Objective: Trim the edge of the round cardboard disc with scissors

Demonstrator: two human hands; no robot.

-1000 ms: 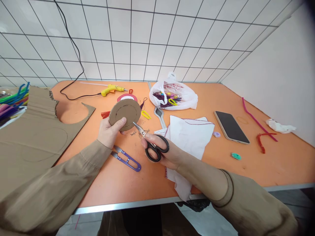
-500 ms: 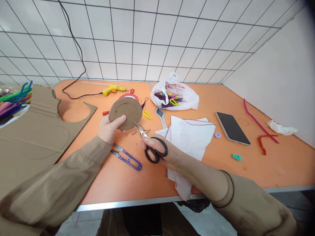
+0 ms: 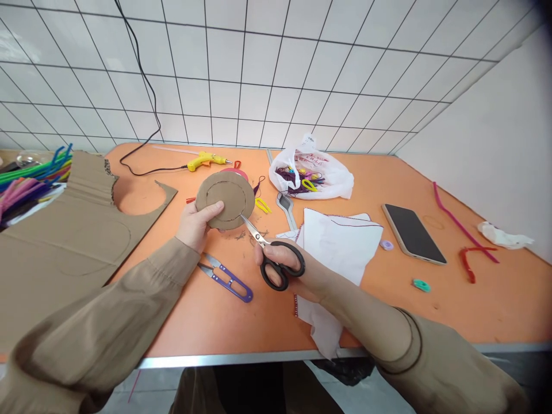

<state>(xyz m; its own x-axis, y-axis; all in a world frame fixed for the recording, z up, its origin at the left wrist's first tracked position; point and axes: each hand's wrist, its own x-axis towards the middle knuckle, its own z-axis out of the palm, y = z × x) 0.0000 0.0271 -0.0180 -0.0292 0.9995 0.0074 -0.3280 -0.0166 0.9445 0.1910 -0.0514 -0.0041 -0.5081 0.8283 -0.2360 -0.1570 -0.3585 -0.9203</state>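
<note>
A round cardboard disc (image 3: 228,195) with a smaller ring marked on its face is gripped by my left hand (image 3: 196,224), the thumb lying on its front. Black-handled scissors (image 3: 282,264) are in my right hand (image 3: 287,267), fingers through the loops. Their tips touch the disc at the lower right of the marked ring. Purple thread snips (image 3: 227,280) lie below the disc on the orange table (image 3: 207,333). Small dark scraps sit just under the disc. Part of a red round piece (image 3: 237,172) shows behind it.
Cardboard sheet (image 3: 90,230) and pipe cleaners (image 3: 34,184) at left. Yellow glue gun (image 3: 207,161) with a cord at the back, beside a white plastic bag (image 3: 336,175). White cloth (image 3: 336,241) near my right forearm; phone (image 3: 414,233) and red pipe cleaner (image 3: 468,264) further right.
The whole view has shifted slightly, so things appear a little to the right and lower. Both hands keep their holds, and the scissor tips remain at the disc's marked ring.
</note>
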